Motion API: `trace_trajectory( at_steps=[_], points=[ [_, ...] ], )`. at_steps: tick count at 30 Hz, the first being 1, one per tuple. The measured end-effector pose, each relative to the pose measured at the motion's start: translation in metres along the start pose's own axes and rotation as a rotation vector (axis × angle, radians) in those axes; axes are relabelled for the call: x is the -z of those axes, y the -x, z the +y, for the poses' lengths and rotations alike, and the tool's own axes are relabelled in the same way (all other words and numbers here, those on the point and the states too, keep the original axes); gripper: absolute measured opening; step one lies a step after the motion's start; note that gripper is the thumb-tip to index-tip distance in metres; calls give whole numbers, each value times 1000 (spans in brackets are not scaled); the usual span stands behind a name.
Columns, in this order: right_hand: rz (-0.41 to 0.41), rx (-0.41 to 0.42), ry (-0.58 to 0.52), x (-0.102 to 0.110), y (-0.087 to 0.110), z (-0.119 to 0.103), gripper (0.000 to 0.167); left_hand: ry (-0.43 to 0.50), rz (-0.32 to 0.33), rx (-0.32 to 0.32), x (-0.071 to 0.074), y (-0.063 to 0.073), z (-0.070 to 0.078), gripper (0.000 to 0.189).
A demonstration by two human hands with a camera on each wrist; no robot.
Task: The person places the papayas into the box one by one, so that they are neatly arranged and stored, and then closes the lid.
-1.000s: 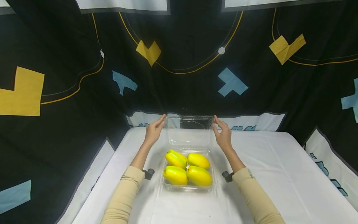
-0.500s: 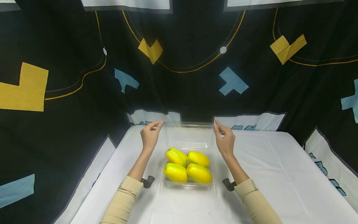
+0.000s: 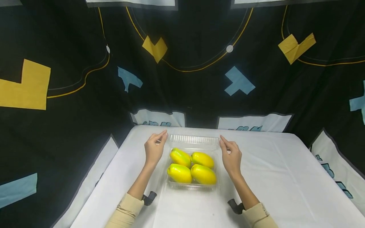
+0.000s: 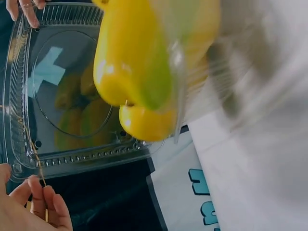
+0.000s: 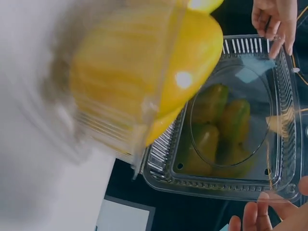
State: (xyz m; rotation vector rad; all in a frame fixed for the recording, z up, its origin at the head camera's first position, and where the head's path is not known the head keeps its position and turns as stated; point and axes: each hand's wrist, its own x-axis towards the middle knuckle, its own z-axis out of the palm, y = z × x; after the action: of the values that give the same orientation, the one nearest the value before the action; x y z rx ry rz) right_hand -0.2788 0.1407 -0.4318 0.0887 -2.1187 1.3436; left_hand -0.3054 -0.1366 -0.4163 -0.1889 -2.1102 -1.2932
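Note:
A clear plastic clamshell container (image 3: 192, 186) stands on the white table. Several glossy yellow-green mangoes (image 3: 203, 174) lie in its base in two rows. Its hinged lid (image 3: 194, 139) is raised at the far side and tilted over toward the fruit. My left hand (image 3: 154, 149) pinches the lid's left corner between thumb and fingertips. At the right corner, my right hand (image 3: 231, 157) pinches the lid likewise. Both wrist views show the mangoes mirrored in the lid's (image 4: 72, 113) flat panel, with the container's near wall blurred in front.
White cloth covers the table (image 3: 285, 177) on both sides of the container. Behind it hangs a black curtain (image 3: 194, 95) with yellow and blue patches. A dark wrist mount (image 3: 149, 198) sits at the left wrist, another mount (image 3: 236, 206) at the right.
The lid has swung from nearly upright down toward the mangoes. Both hands have come lower and nearer with it, still at its corners. The container and mangoes stay in place.

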Motion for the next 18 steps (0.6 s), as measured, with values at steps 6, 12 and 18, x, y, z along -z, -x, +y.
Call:
trace_trajectory(
  at_steps=[6, 12, 18],
  points=[
    [-91, -50, -1, 11, 25, 0, 37, 11, -93, 36, 2, 26, 0, 35],
    [-122, -59, 2, 15, 51, 7, 40, -12, -231, 145, 5, 56, -3, 43],
    [-168, -92, 45, 17, 80, 17, 41, -4, -376, 272, 7, 88, -7, 50]
  ],
)
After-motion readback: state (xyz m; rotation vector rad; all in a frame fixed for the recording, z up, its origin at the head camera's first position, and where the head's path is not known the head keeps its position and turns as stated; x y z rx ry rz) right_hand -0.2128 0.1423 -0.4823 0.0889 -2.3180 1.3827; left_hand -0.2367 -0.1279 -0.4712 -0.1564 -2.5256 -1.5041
